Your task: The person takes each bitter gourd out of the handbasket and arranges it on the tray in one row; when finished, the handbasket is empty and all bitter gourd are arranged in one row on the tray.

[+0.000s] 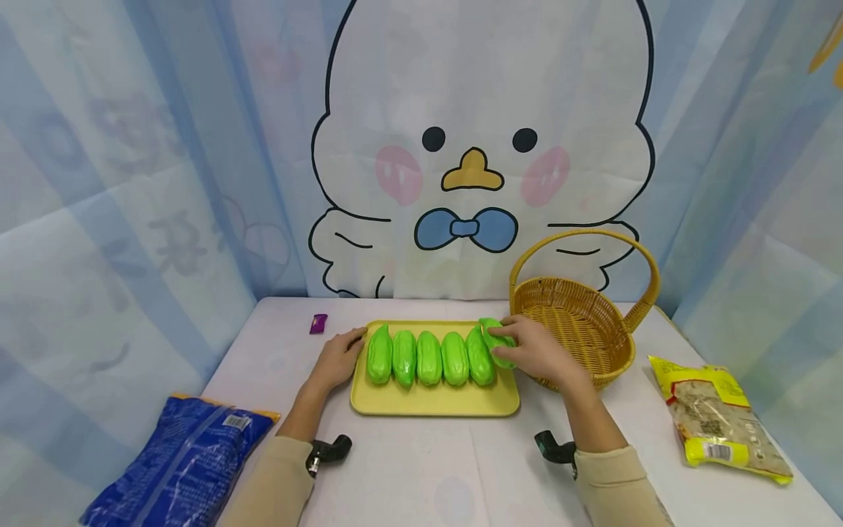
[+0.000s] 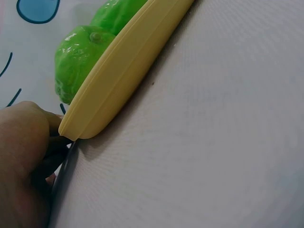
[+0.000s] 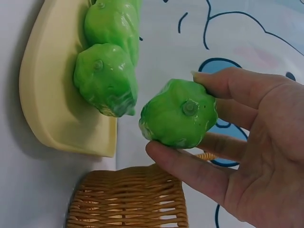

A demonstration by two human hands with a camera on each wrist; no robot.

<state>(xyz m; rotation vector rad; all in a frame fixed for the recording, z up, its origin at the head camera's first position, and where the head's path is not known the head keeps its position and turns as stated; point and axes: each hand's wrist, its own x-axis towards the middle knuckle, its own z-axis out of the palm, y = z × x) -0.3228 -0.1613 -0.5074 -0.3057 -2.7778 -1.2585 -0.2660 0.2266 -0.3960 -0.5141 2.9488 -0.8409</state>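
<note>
In the head view a row of several shiny green bitter melons [image 1: 429, 359] lies on a yellow tray [image 1: 435, 407]. My right hand [image 1: 541, 350] pinches another bitter melon [image 3: 183, 114] between thumb and fingers, its stalk end facing the wrist camera. That one is lifted, apart from the nearest melon on the tray [image 3: 107, 80], over the tray's right side. At the tray's far left corner my left hand [image 1: 339, 357] grips the rim; part of its fingers is hidden behind the edge in the left wrist view.
A wicker basket [image 1: 622, 344] with a tall handle stands against the tray's right end. Farther right lies a yellow food bag [image 1: 721, 417]. On the left are a blue bag [image 1: 187, 461] and a small purple packet [image 1: 318, 323]. A printed curtain [image 1: 474, 88] hangs behind the table.
</note>
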